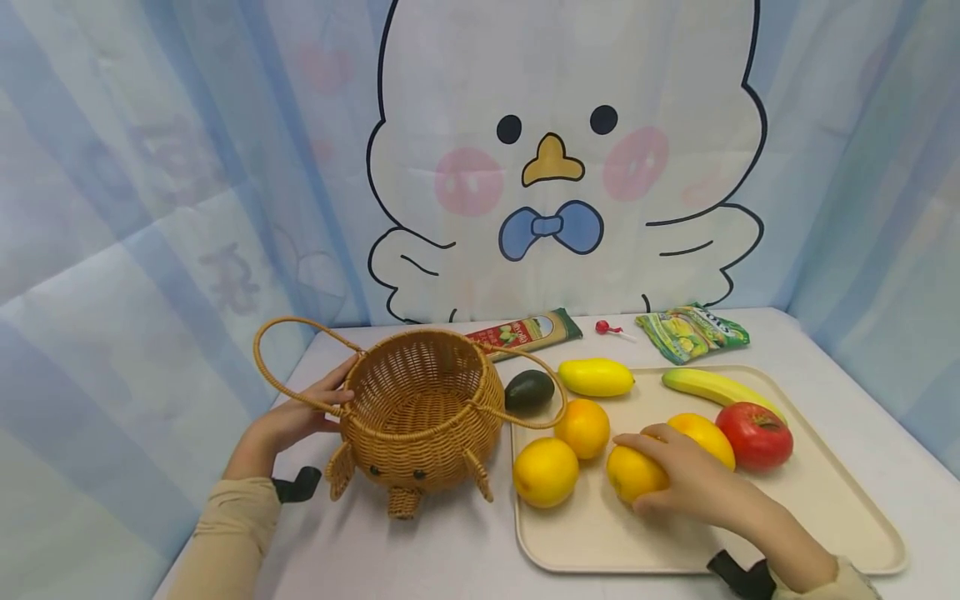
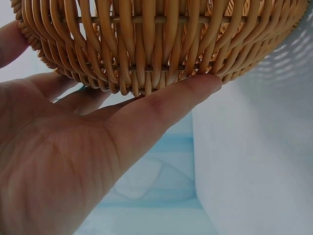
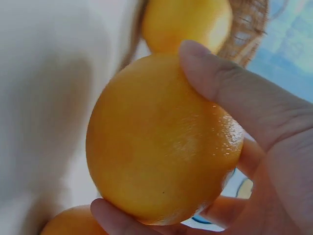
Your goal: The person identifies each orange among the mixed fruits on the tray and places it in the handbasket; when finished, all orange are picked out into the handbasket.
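Note:
A round wicker basket (image 1: 416, 433) with a pig face and two looped handles stands on the left of the table. My left hand (image 1: 303, 412) rests on its left side, near the rim. In the left wrist view the fingers (image 2: 166, 105) lie rather straight against the woven wall. Over the cream tray (image 1: 585, 546), my right hand (image 1: 693, 475) holds an orange (image 1: 633, 473). Seen from the right wrist, thumb and fingers spread round this orange (image 3: 161, 142). A yellow round fruit (image 1: 546, 472) and another orange (image 1: 582, 427) sit left of that hand.
Also on the tray are another yellow-orange fruit (image 1: 702, 439), a red apple (image 1: 753, 437), a banana (image 1: 720, 389) and a yellow mango-like fruit (image 1: 596, 377). A dark avocado (image 1: 529, 392) sits by the basket. Behind lie a long red-green packet (image 1: 525, 333), a lollipop (image 1: 603, 327) and a green snack bag (image 1: 692, 333).

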Available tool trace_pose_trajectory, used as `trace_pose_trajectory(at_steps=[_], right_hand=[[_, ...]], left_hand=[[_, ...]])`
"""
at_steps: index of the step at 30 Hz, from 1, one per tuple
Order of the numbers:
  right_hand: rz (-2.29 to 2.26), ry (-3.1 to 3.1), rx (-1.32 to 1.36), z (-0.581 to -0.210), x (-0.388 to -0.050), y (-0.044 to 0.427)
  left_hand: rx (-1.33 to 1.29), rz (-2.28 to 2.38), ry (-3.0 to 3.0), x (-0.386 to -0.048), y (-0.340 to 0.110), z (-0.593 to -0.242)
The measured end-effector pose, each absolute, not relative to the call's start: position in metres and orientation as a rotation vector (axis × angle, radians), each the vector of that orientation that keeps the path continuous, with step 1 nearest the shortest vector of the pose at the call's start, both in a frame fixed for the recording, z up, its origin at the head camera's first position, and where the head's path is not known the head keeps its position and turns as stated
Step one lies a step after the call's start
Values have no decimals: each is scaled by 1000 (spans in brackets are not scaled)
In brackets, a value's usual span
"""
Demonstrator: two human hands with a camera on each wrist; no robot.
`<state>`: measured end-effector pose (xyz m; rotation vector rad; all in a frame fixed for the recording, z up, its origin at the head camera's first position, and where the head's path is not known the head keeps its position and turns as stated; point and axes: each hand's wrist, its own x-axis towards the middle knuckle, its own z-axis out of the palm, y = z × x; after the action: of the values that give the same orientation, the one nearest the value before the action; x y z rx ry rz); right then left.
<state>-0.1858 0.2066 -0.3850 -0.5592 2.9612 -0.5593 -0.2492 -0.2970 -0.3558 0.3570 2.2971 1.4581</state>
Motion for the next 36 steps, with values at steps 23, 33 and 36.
trace_pose_trajectory(at_steps=[23, 33, 36], right_hand=[[-1046, 3037, -372, -323, -196, 191], [-1162, 2970, -466, -293, -211, 160], [-1175, 2972, -504, -286, -216, 148]], left_hand=[[350, 1478, 2256, -250, -296, -354], [354, 1478, 2261, -251, -296, -355], [353, 1477, 2263, -250, -296, -355]])
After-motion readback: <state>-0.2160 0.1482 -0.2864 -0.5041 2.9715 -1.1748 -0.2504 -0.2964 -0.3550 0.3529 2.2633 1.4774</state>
